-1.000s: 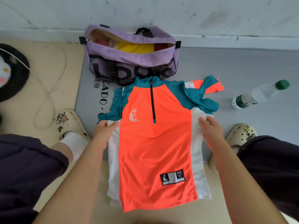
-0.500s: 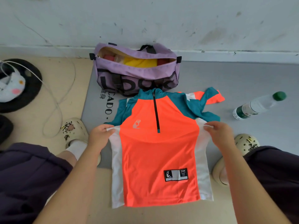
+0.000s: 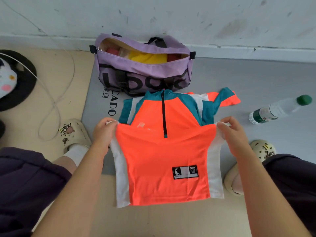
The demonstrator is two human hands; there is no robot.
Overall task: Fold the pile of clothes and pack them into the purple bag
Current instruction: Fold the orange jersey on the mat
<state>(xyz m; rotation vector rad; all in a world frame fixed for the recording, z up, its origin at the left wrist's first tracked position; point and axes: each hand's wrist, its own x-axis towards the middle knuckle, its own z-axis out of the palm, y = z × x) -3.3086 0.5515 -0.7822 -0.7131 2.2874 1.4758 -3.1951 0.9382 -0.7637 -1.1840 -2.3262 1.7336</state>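
An orange, white and teal zip-neck shirt (image 3: 164,156) lies front-up on the floor between my knees. My left hand (image 3: 104,130) pinches its white left edge at chest height. My right hand (image 3: 233,132) pinches the white right edge at the same height. Both hands lift the middle of the shirt, so a crease runs across the chest. One sleeve trails out at the upper right. The purple bag (image 3: 143,65) stands unzipped just beyond the collar, against the wall, with yellow and red folded clothes inside.
A plastic water bottle (image 3: 278,109) with a green cap lies on the grey mat (image 3: 256,79) at the right. Cream clogs (image 3: 75,134) are on my feet beside the shirt. A white cable (image 3: 51,100) loops at the left, near a black cushion (image 3: 17,79).
Both hands have gone from resting on the shirt's side edges to pinching and raising them, and the chest has bunched toward the collar. The view has tilted slightly.
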